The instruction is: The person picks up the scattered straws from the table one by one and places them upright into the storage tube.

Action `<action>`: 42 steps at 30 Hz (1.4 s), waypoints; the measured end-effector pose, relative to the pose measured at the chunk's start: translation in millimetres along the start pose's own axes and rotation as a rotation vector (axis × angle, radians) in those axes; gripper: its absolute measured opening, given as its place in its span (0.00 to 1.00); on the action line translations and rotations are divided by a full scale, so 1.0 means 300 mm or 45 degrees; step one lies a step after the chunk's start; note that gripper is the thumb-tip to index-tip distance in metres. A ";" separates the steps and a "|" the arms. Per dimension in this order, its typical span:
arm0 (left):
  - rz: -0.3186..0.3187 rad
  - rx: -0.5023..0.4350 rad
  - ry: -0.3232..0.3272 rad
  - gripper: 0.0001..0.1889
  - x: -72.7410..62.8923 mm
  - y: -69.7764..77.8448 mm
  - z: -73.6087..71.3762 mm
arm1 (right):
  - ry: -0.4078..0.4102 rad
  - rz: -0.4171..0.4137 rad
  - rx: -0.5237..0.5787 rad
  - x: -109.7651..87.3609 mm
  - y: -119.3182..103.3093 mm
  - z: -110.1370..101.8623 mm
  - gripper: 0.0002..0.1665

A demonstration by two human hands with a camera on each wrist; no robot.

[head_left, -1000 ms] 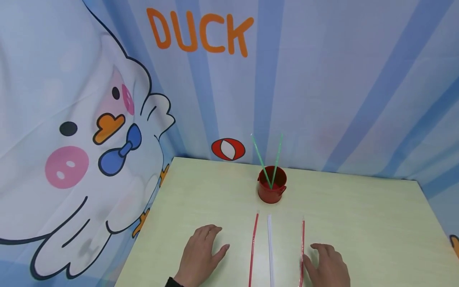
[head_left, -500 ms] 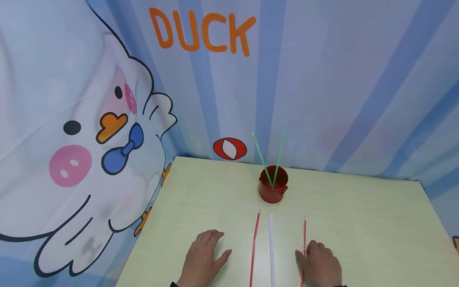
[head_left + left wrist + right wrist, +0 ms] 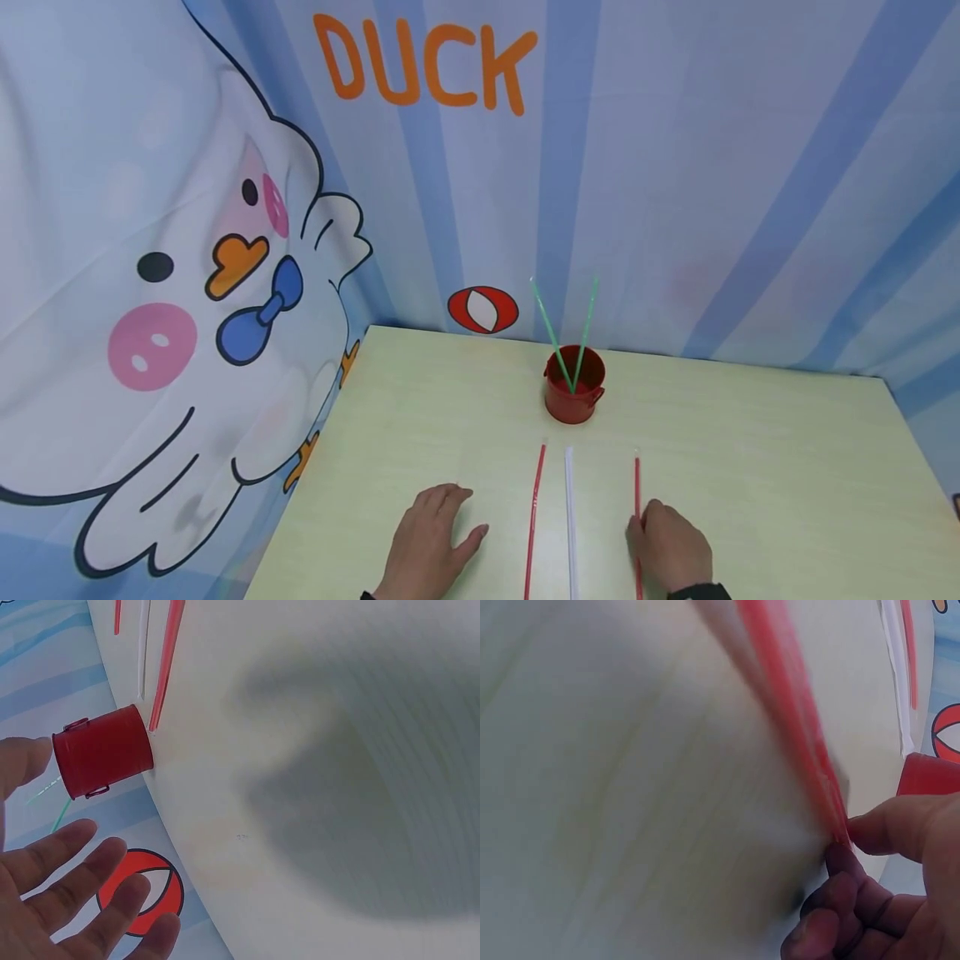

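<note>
My right hand pinches the right-hand red straw between thumb and curled forefinger. In the right wrist view this straw runs up from the fingertips, with what looks like clear film round it. My left hand is at the left of the straws, fingers spread and gently bent, holding nothing. Nearest to it lies another red straw. A white straw lies between the two red ones. Behind them stands a small red bucket with two green straws leaning apart in it.
The pale yellow table reaches back to a blue striped curtain with orange DUCK lettering. A duck print covers the cloth at the left.
My right hand has moved left onto the right-hand red straw, and its thumb and fingers have closed on it. The left hand stays nearly still. The view has shifted slightly.
</note>
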State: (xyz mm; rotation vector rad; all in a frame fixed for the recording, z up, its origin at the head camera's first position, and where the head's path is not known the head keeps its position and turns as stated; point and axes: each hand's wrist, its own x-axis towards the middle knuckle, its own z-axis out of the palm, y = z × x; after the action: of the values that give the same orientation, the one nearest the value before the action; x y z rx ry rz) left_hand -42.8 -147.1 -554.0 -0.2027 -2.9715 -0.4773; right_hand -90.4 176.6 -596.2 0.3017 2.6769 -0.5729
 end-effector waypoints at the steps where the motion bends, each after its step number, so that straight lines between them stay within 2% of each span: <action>1: 0.000 0.000 0.000 0.25 0.001 0.000 0.001 | -0.008 0.006 0.004 0.001 -0.002 -0.003 0.13; 15: 0.001 -0.014 -0.033 0.25 0.008 0.008 0.003 | -0.066 0.007 0.130 0.006 0.032 -0.031 0.16; 23: -0.010 -0.033 -0.043 0.24 0.015 0.011 0.001 | 0.027 -0.073 0.246 -0.021 0.022 -0.146 0.14; 26: -0.013 -0.039 -0.050 0.24 0.017 0.013 0.000 | 0.096 -0.121 0.284 -0.029 -0.002 -0.211 0.12; 31: -0.009 -0.038 -0.048 0.24 0.017 0.016 -0.001 | 0.270 -0.239 0.330 -0.036 -0.062 -0.342 0.13; 38: 0.002 -0.044 -0.040 0.23 0.014 0.022 -0.003 | 0.636 -0.530 0.401 -0.019 -0.159 -0.538 0.11; 42: -0.009 -0.051 -0.057 0.23 0.013 0.024 -0.006 | 0.772 -0.644 0.437 -0.002 -0.228 -0.623 0.10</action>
State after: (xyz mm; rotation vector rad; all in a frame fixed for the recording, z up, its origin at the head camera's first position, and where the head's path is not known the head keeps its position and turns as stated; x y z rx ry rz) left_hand -45.3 -140.5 -549.4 -0.2101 -3.0088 -0.5406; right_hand -169.6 195.9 -414.6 -0.1561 3.2451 -1.2747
